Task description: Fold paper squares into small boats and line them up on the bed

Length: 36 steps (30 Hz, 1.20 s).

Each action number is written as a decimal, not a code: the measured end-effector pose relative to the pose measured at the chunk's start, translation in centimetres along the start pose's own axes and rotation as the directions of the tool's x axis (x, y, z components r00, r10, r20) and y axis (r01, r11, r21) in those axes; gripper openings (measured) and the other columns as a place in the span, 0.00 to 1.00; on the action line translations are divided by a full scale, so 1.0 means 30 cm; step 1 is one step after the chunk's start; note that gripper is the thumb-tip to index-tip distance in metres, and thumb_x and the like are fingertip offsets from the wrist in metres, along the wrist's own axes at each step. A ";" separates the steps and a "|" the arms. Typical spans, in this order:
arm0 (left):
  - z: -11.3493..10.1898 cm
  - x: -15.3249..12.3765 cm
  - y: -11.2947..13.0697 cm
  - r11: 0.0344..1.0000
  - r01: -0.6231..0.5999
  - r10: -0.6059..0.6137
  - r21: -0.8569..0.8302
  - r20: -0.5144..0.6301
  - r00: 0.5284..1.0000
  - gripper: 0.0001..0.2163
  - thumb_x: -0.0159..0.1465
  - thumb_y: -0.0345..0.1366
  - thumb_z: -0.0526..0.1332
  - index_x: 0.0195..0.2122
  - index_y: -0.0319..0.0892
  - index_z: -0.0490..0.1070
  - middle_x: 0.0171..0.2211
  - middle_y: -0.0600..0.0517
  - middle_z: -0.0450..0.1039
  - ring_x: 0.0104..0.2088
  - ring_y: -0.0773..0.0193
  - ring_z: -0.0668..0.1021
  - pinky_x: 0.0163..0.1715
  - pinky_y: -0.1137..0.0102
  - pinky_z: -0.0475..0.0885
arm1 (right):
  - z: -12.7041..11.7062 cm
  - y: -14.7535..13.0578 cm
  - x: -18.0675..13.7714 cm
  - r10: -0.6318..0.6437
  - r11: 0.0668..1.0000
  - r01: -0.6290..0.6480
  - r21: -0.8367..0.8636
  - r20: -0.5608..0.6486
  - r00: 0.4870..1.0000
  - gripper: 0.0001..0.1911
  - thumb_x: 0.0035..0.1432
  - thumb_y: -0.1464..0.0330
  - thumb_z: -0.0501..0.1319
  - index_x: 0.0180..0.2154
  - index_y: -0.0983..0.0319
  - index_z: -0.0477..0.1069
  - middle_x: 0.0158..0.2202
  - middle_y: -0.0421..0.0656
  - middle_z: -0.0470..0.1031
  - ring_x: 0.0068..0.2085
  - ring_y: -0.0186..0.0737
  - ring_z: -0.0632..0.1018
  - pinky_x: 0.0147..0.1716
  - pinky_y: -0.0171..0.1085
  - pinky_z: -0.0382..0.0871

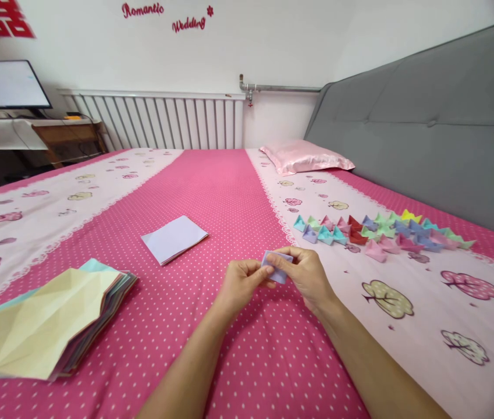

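Note:
A small folded lilac paper piece (276, 266) is pinched between both hands just above the pink dotted bedspread (212, 192). My left hand (241, 283) grips its left side with fingers curled. My right hand (305, 273) holds its top and right side, thumb and fingers closed on it. A lilac folded sheet (174, 238) lies flat ahead to the left. A row of several finished small paper boats (381, 231) in many colours sits to the right on the pale strip.
A stack of creased coloured paper sheets (46, 317), a yellow one on top, lies at the near left. A pink pillow (305, 156) rests at the grey headboard (425, 134). A radiator (159, 121) and a desk with a monitor (9, 84) stand beyond the bed.

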<state>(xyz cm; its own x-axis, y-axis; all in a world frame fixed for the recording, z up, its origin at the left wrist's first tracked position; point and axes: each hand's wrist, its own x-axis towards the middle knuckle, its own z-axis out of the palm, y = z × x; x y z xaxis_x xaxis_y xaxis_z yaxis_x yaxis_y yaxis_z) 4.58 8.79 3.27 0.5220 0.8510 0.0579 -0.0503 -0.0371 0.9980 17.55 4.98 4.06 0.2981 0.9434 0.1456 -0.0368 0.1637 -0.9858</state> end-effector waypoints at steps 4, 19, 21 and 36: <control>0.002 0.002 -0.005 1.000 -0.016 0.015 0.021 0.025 1.000 0.12 0.51 0.43 0.63 0.21 0.38 0.75 0.18 0.51 0.74 0.19 0.69 0.73 0.23 0.75 0.66 | -0.002 0.009 0.003 -0.073 0.995 0.072 -0.063 -0.012 0.997 0.12 0.42 0.61 0.66 0.22 0.64 0.72 0.18 0.38 0.69 0.20 0.30 0.66 0.19 0.31 0.60; -0.006 0.007 0.008 0.985 0.007 -0.028 -0.170 -0.119 0.993 0.12 0.50 0.42 0.65 0.26 0.36 0.72 0.23 0.48 0.76 0.24 0.65 0.77 0.29 0.71 0.70 | -0.020 0.002 0.017 -0.076 0.997 0.073 -0.039 -0.101 0.992 0.14 0.45 0.60 0.64 0.30 0.64 0.76 0.22 0.41 0.73 0.21 0.30 0.66 0.19 0.31 0.59; -0.006 0.004 0.010 0.986 0.021 -0.045 -0.167 -0.137 0.990 0.12 0.50 0.42 0.65 0.25 0.36 0.73 0.22 0.49 0.76 0.23 0.65 0.76 0.29 0.71 0.70 | -0.021 0.002 0.018 -0.070 0.997 0.068 -0.022 -0.109 0.992 0.15 0.46 0.59 0.64 0.30 0.65 0.76 0.22 0.41 0.73 0.22 0.31 0.67 0.19 0.31 0.59; -0.003 -0.007 0.013 0.969 -0.006 -0.022 -0.248 -0.111 0.994 0.10 0.54 0.39 0.63 0.23 0.36 0.71 0.20 0.51 0.74 0.21 0.71 0.74 0.27 0.75 0.69 | -0.013 0.011 0.021 0.031 0.988 -0.014 0.154 -0.110 0.994 0.14 0.44 0.60 0.65 0.23 0.65 0.71 0.17 0.36 0.65 0.19 0.27 0.62 0.17 0.29 0.52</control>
<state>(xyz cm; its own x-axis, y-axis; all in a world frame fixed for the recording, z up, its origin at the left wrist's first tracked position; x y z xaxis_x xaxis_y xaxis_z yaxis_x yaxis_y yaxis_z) 4.37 8.64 3.65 0.4254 0.9044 0.0332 -0.2630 0.0885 0.9607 18.10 5.51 3.79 0.3996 0.9106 0.1053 -0.1868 0.1933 -0.9632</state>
